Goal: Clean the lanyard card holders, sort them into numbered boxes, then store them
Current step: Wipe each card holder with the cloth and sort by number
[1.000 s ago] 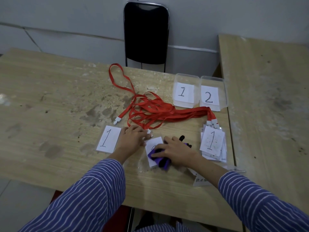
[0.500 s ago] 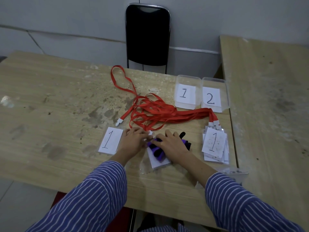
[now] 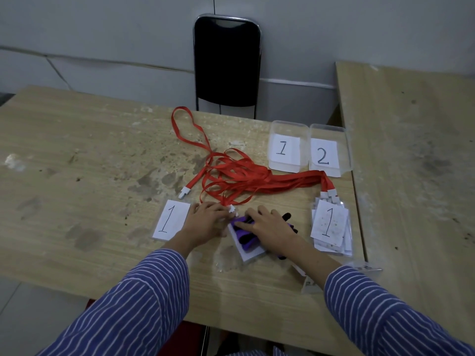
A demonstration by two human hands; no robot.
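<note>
Card holder (image 3: 248, 246): I see it flat on the counter (image 3: 77, 188), between both hands.
Cloth (image 3: 244, 231): purple, now over the holder's upper half; a second ago it sat at the near end.
Right hand (image 3: 270, 227): fingers straight, pressing the cloth down.
Left hand (image 3: 205, 222): steadies the clip end; grip unclear.
Boxes (image 3: 309, 150): hold no card holders, so I judge sorting not yet begun.

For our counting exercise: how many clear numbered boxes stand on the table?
2. The box marked 1 stands at the far right of the table, and the box marked 2 is right beside it, nearer the table's right edge. None appears hidden.
</note>
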